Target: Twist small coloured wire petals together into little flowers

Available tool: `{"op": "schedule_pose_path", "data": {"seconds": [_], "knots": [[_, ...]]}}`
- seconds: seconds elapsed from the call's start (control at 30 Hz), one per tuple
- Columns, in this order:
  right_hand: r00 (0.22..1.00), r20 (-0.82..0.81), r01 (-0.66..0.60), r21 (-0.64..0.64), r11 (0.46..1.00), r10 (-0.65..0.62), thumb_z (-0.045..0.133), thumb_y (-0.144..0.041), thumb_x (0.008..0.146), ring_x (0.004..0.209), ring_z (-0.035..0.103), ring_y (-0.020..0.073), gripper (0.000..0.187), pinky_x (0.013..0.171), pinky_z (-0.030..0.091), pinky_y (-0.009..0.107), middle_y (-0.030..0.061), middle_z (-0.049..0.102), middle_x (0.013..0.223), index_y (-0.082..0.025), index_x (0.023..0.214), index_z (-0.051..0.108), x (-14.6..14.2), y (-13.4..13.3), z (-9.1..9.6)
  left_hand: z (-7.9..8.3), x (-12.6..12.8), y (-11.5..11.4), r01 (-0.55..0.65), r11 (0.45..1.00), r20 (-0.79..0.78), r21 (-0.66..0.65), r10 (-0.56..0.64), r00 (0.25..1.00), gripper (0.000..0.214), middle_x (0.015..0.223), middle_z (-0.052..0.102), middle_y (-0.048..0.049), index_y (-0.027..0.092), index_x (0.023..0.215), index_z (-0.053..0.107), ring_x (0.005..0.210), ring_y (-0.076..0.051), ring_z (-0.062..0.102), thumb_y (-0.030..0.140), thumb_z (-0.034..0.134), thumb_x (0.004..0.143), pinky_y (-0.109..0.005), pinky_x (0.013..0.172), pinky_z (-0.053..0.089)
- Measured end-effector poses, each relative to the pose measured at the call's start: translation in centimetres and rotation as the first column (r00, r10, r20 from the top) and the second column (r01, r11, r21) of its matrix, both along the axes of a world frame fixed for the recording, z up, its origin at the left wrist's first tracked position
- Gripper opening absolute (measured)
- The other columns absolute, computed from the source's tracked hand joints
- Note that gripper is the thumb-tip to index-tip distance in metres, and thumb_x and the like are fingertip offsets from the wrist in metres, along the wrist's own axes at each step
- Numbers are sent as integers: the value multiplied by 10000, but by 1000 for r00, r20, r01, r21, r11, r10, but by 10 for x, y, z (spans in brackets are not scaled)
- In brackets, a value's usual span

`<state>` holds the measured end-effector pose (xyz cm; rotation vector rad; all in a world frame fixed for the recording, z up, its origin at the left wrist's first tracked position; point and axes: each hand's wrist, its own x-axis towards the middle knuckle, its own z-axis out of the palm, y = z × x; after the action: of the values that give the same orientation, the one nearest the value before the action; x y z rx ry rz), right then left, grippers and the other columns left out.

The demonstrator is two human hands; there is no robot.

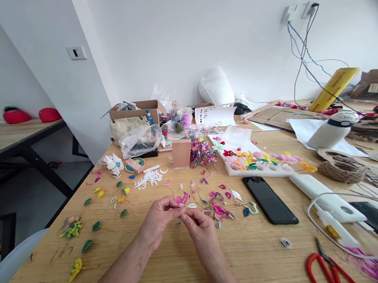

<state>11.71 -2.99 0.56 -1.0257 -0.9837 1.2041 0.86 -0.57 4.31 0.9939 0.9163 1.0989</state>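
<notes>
Between my fingertips, near the middle of the table, is a small pink flower (181, 199). My left hand (163, 217) pinches it from the left, thumb against forefinger. The thumb and forefinger of my right hand (199, 223) are pressed together just below it, touching the left fingertips; whatever they grip is too small to make out. Loose magenta and pink petals (221, 211) lie just right of my right hand, with a white leaf shape (235, 193) and a dark blue leaf piece (246, 212) beyond them.
Green and yellow leaves on wires (96, 225) are scattered at left. A black phone (270, 200), a white power bank (326, 197) and red-handled scissors (324, 269) lie at right. Behind stand a wooden block (181, 153) and a white foam strip (263, 171) bearing flowers.
</notes>
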Motion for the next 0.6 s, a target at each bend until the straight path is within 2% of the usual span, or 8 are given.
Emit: {"op": "schedule_pose_path", "data": {"seconds": [0.13,0.27,0.33,0.43,0.6], "knots": [[1000,-9,-9,-2,1000,9,634,-344,668,535,408,110,178,512,324,218,-21,497,542,-173,619,624,1,0,0,-2,2,-1,29,999,54,-26,-27,998,116,638,538,30,138,585,593,665,-106,472,166,705,600,-222,685,359],[986,-150,-84,-104,991,67,641,-395,656,394,230,50,244,379,175,190,-72,366,457,-161,618,583,3,-1,-1,-6,1,-4,112,993,13,-32,-111,994,95,736,583,-25,126,683,675,731,-136,498,218,663,663,-245,705,373],[970,-222,-136,-144,980,102,657,-415,631,371,171,35,276,359,121,188,-88,331,443,-159,612,556,3,-1,-1,-7,-1,-4,113,994,-7,-4,-113,994,110,752,585,-42,120,671,685,784,-158,501,226,658,668,-257,736,374],[950,-282,-185,-167,968,133,675,-418,601,353,154,28,288,347,105,185,-101,311,430,-160,630,551,2,-1,-1,-6,-2,-3,91,996,36,-17,-90,995,84,709,573,-27,126,608,659,805,-159,501,201,684,637,-260,766,371],[971,-210,-145,-131,981,116,666,-381,615,370,190,37,241,362,141,189,-89,329,434,-163,594,567,1,-1,0,-5,-3,-2,101,989,115,-107,-89,989,140,573,527,38,131,556,591,602,-87,464,178,715,600,-206,634,361]]}}
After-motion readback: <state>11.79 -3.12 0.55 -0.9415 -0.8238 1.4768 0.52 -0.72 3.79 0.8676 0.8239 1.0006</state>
